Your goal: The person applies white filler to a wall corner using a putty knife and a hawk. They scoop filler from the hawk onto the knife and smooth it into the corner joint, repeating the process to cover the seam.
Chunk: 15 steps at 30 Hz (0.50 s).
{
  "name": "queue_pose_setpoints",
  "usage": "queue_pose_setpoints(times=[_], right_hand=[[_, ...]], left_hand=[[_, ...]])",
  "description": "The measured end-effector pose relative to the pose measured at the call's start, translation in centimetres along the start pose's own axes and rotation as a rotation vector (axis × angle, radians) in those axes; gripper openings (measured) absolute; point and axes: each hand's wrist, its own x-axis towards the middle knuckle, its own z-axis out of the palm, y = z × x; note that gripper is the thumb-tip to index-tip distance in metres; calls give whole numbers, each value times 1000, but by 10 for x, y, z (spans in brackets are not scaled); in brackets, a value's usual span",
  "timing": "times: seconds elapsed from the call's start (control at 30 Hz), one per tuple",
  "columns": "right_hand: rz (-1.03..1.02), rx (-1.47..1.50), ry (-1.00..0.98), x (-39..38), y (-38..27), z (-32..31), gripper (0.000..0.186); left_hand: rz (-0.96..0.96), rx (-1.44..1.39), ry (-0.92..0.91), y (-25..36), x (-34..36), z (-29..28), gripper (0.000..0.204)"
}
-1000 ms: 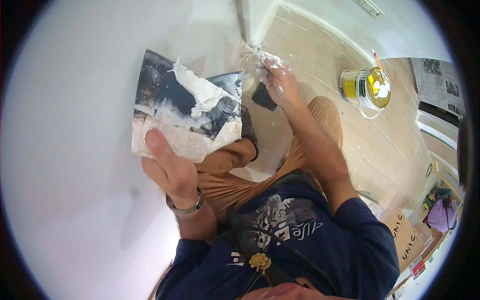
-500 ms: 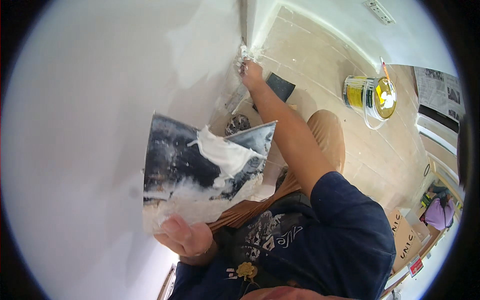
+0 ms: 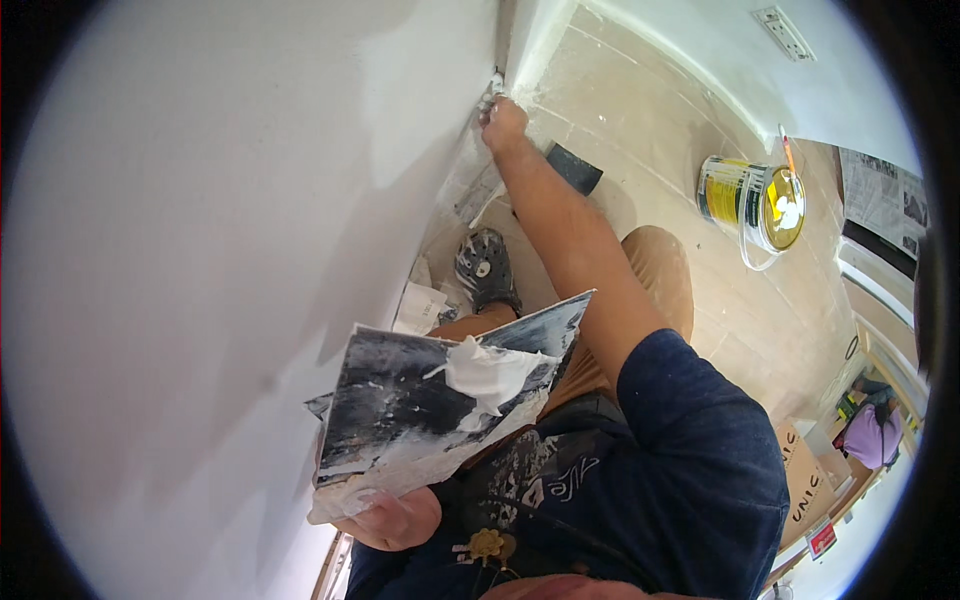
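Note:
My left hand (image 3: 395, 518) is closed on the lower edge of a dark flat sheet (image 3: 385, 410), thumb on top. White putty (image 3: 488, 375) lies in a thick smear across it, and a pale dried crust runs along its lower edge. A second sheet (image 3: 545, 325), grey-blue, sticks out behind it at the right. My right arm reaches far ahead to the foot of the wall. There my right hand (image 3: 503, 122) is closed at the inside corner, with something small and white-smeared at its fingertips that I cannot make out.
A white wall (image 3: 180, 250) fills the left side. On the tiled floor stand a yellow-lidded paint bucket (image 3: 752, 205) with a brush (image 3: 788, 155) across it, and a dark flat piece (image 3: 574, 170) by my forearm. My clog (image 3: 485, 265) is near the wall. Cardboard boxes (image 3: 805, 480) sit at lower right.
My left hand and the sheet have moved down and slightly right, uncovering my clog and a white packet by the wall. My right hand stays at the corner, slightly higher in the view.

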Motion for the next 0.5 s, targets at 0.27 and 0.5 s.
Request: queue_pose_setpoints(times=[0.27,0.5], right_hand=[[-349,-564,-153,-72,-128,-37,7],[182,562,-21,-23,-108,-37,3]], left_hand=[[-92,-67,61,13,-10,-4,42],[-115,-181,10,13,-1,7,46]])
